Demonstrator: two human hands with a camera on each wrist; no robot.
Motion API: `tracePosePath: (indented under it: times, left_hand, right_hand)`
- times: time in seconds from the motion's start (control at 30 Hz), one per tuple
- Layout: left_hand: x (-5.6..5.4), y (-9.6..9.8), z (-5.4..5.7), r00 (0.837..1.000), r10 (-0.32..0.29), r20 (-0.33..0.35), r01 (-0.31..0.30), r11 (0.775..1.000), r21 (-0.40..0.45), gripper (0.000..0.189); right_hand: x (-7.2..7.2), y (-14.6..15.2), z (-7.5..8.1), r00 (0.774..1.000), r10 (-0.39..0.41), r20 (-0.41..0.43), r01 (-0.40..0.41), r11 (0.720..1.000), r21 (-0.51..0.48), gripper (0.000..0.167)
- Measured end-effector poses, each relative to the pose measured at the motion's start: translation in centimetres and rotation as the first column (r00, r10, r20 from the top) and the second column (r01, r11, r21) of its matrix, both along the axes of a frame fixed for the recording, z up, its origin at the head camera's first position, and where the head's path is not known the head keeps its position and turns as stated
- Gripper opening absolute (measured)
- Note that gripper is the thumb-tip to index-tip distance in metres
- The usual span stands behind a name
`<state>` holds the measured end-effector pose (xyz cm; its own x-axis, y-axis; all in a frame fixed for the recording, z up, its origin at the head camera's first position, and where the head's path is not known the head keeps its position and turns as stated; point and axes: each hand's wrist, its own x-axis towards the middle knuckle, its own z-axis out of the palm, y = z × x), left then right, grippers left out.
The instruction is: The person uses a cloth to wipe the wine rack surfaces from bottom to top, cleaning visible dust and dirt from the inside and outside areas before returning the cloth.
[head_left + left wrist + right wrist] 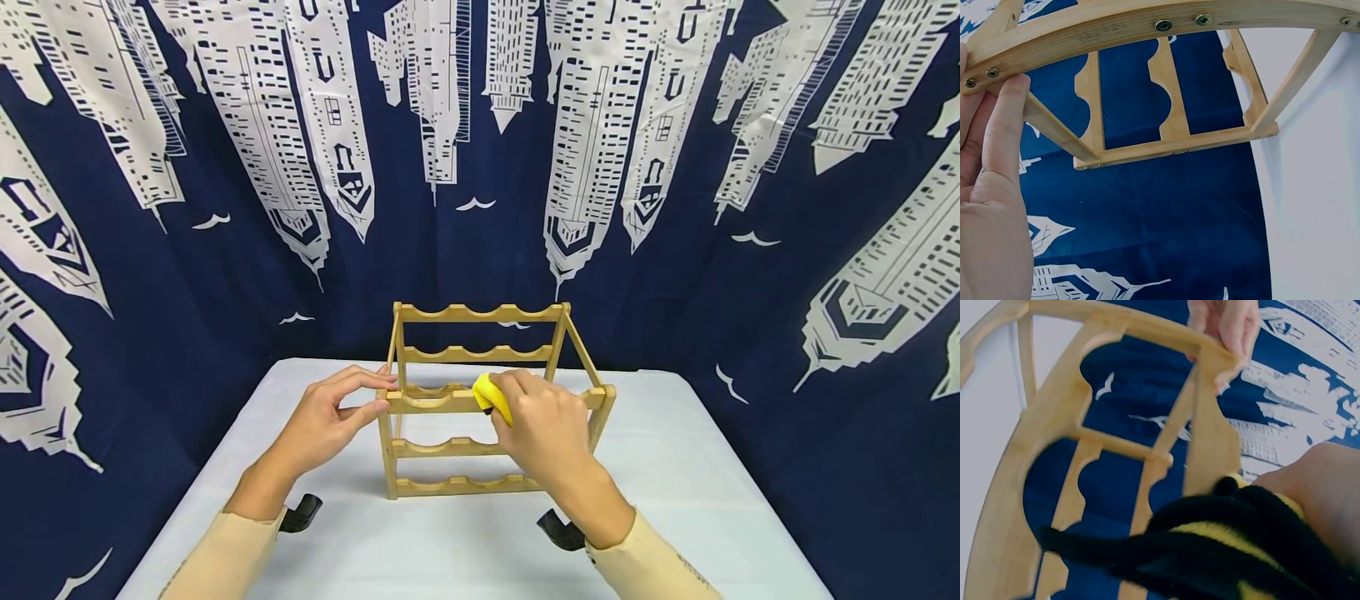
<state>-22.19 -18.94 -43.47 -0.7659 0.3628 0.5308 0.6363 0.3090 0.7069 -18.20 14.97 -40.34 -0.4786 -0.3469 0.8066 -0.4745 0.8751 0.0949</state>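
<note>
A light wooden rack (450,448) with scalloped rails, like a wine rack, stands upright on the table. My left hand (326,421) pinches its upper front left corner between thumb and fingers; the left wrist view shows the fingertips against the wood (1007,56) beside metal screws. In my right hand (547,425) is a bunched yellow and black cloth (491,396), held at the top front rail, right of its middle. The right wrist view shows the cloth's dark folds (1210,544) up close over the scalloped wood. The right fingertips are hidden there.
The rack stands on a white-covered table (322,550). Behind and on both sides hangs a dark blue curtain (480,258) printed with white buildings and birds. A black piece (302,513) sits at the left wrist and another black piece (561,531) at the right.
</note>
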Motion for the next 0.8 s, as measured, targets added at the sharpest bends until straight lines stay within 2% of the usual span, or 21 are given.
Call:
tracePosePath:
  times: [0.13, 0.27, 0.33, 0.4, 0.5, 0.67, 0.73, 0.8]
  left_hand:
    - [0.0, 0.0, -0.1, 1.0, -0.007, 0.011, 0.007, 1.0, 0.002, 0.027]
    - [0.1, -0.2, -0.2, 1.0, 0.008, 0.015, -0.008, 1.0, -0.001, 0.028]
    - [0.1, -0.3, -0.3, 1.0, 0.007, 0.009, -0.007, 1.0, -0.001, 0.029]
    - [0.1, -0.4, -0.4, 1.0, -0.001, 0.003, 0.001, 1.0, 0.0, 0.03]
    - [0.1, -0.4, -0.5, 1.0, -0.015, -0.009, 0.015, 1.0, 0.005, 0.033]
    - [0.2, -0.2, -0.5, 1.0, -0.023, -0.013, 0.023, 1.0, 0.007, 0.035]
    - [0.3, -0.2, -0.5, 1.0, -0.014, -0.014, 0.014, 1.0, 0.006, 0.035]
    - [0.4, -0.2, -0.5, 1.0, -0.002, -0.019, 0.002, 1.0, 0.001, 0.035]
  right_hand:
    - [-0.7, -1.0, -0.3, 0.994, 0.094, 0.056, -0.088, 0.992, -0.092, 0.047]
    - [-1.2, -1.7, -0.3, 0.972, 0.21, 0.109, -0.176, 0.951, -0.255, 0.044]
    - [-1.4, -2.2, -0.3, 0.96, 0.253, 0.118, -0.209, 0.931, -0.299, 0.043]
    - [-1.4, -2.9, -0.1, 0.951, 0.28, 0.127, -0.231, 0.923, -0.307, 0.042]
    - [-1.5, -4.3, 0.4, 0.944, 0.282, 0.169, -0.236, 0.939, -0.25, 0.04]
    - [-1.0, -6.5, 1.4, 0.959, 0.161, 0.233, -0.146, 0.986, -0.081, 0.036]
    - [-0.9, -7.4, 1.6, 0.968, 0.109, 0.227, -0.108, 0.994, -0.017, 0.034]
    - [-0.9, -8.2, 1.7, 0.973, 0.089, 0.212, -0.096, 0.995, 0.021, 0.033]
